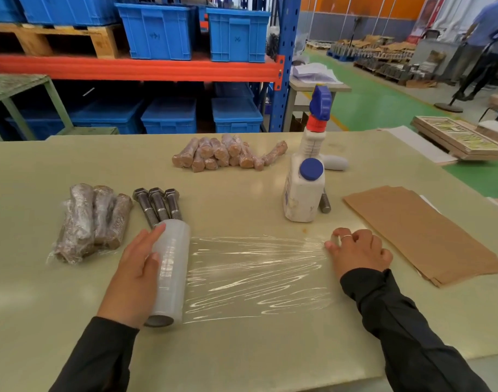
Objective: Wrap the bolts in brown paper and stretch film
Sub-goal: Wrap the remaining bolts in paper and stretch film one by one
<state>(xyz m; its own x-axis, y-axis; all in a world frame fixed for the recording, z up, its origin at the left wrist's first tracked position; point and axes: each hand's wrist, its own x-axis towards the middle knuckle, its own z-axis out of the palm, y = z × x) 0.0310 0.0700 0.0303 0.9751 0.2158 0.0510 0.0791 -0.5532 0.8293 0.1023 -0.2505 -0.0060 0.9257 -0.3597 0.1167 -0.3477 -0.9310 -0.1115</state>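
Stretch film (256, 275) drawn flat across bench (242, 349) — left hand (134, 278) resting flat-fingered on roll (170, 275), right hand (358, 250) pinching film's edge; wrapped bundles (225, 152) done; three bare bolts (160, 205), brown paper (423, 233) still waiting.

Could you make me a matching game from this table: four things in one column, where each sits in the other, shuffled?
Things:
1. stretch film roll
2. bare bolts
3. brown paper sheets
4. spray bottle

Places:
A. stacked at the table's right side
B. under the left hand
C. standing behind the right hand
D. lying just beyond the roll's far end

Pairs: 1-B, 2-D, 3-A, 4-C
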